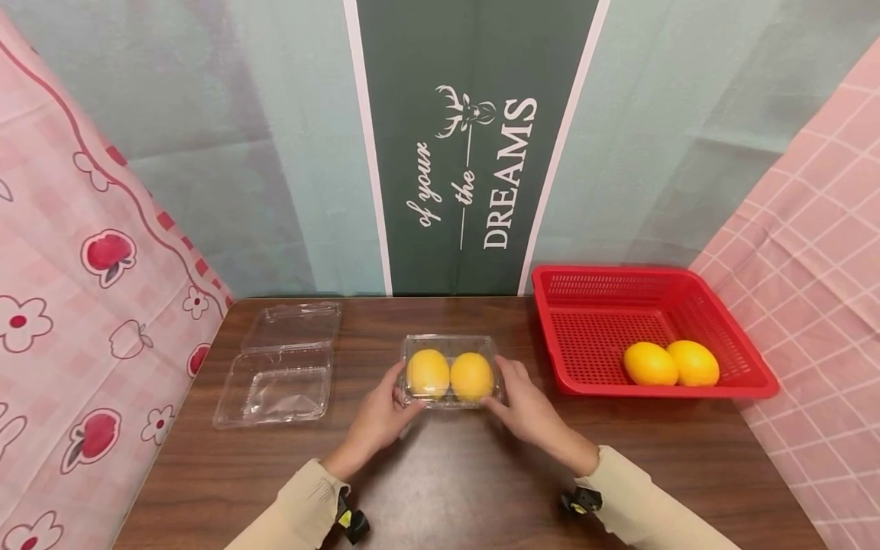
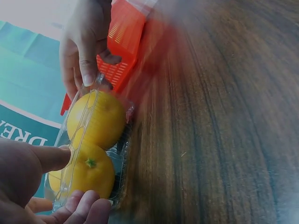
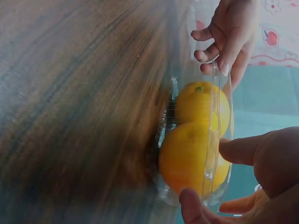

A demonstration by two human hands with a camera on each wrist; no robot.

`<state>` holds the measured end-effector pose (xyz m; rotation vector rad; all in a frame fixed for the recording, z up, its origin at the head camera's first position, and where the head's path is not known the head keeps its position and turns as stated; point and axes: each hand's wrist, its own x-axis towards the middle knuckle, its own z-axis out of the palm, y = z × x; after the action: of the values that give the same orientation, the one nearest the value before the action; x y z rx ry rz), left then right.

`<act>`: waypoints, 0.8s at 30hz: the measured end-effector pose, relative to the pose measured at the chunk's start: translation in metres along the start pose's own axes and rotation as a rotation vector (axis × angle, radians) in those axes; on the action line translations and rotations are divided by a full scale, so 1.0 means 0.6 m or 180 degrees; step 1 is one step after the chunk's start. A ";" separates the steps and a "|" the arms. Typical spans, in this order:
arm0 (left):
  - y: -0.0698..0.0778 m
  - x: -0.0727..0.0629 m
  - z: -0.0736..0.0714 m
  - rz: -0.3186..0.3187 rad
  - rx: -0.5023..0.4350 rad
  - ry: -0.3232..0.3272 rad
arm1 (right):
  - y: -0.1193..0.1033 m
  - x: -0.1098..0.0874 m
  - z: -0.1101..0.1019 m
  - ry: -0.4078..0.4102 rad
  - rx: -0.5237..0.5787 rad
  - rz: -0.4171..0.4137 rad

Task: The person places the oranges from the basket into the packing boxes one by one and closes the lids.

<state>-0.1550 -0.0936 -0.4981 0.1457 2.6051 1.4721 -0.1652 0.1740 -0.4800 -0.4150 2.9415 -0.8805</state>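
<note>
A clear plastic clamshell container (image 1: 448,341) with its lid down sits at the middle of the table. Inside lie two yellow-orange citrus fruits, a left one (image 1: 428,373) and a right one (image 1: 471,376). My left hand (image 1: 380,412) grips the container's left end, thumb at the near side. At the other end, my right hand (image 1: 528,409) holds it the same way. Seen from the left wrist, the nearer fruit (image 2: 93,170) shows a green stem end, and the thumb (image 2: 53,158) lies against the lid's seam. The right wrist view shows the right thumb (image 3: 238,150) touching the rim.
Left on the wooden table (image 1: 440,489) stands a second clear clamshell (image 1: 275,382), lid raised, with no fruit in it. A red perforated basket (image 1: 591,336) at the right holds two more fruits (image 1: 649,364). Cloth hangings border the back and both sides.
</note>
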 end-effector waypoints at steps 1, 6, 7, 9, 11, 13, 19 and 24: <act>0.000 0.002 0.000 0.0001 -0.0001 0.0007 | -0.001 0.001 0.000 0.0053 -0.0060 -0.0042; 0.001 0.010 0.003 -0.0031 -0.0018 0.0034 | -0.009 0.004 -0.001 0.0264 -0.0341 -0.0200; 0.001 0.011 0.004 -0.0028 -0.0009 0.0041 | -0.010 0.005 -0.001 0.0276 -0.0392 -0.0210; 0.001 0.015 0.004 -0.0036 0.0004 0.0043 | -0.010 0.007 -0.001 0.0265 -0.0479 -0.0212; 0.001 0.018 0.004 -0.0050 -0.0010 0.0043 | -0.009 0.010 -0.002 0.0228 -0.0537 -0.0189; 0.002 0.021 0.004 -0.0064 -0.0044 0.0040 | -0.008 0.012 -0.003 0.0191 -0.0567 -0.0179; 0.003 0.032 0.009 -0.0090 -0.0155 0.0065 | -0.009 0.022 -0.010 0.0113 -0.0619 -0.0093; 0.009 0.043 0.014 -0.0161 -0.0222 0.0092 | -0.016 0.031 -0.016 0.0142 -0.0792 -0.0042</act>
<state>-0.1790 -0.0798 -0.4998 0.0508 2.5555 1.5567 -0.1822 0.1664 -0.4659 -0.4305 3.1034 -0.5312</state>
